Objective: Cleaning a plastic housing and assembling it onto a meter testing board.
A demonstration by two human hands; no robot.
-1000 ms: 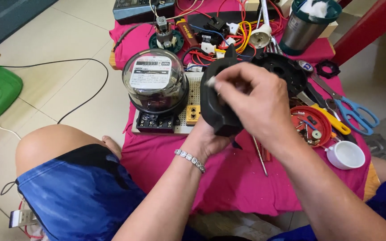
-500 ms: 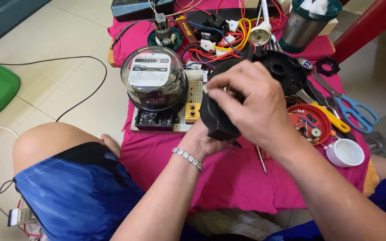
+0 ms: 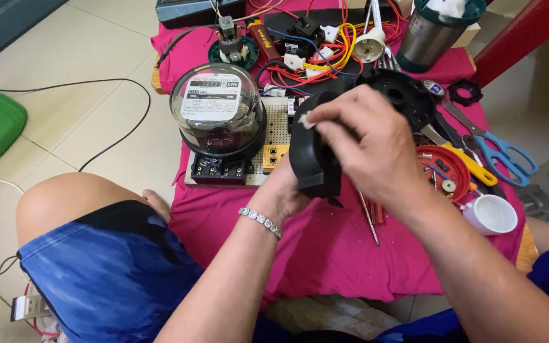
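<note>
Since the earlier frame the right hand (image 3: 366,146) has slid slightly down and left across the black plastic housing (image 3: 312,159), its fingertips now pinching a small white scrap (image 3: 305,120) against the housing's upper edge. That hand is curled narrow, thumb and forefinger closed on the scrap, apparently so it can rub or wipe the rim. Underneath, the left hand (image 3: 287,194) is wrapped around the housing's lower part, gripping it upright and tilted toward the person, which seems meant to steady it and turn the worked edge into view. So the housing sits between the two hands, above the left palm and just under the right fingers. Left of both hands stands a glass-domed electricity meter (image 3: 218,114) on a perforated board (image 3: 276,124). Beyond the right hand lie red and yellow wires (image 3: 312,70), blue-handled scissors (image 3: 506,155) and a white cup (image 3: 492,215), all on the pink cloth (image 3: 325,254).
</note>
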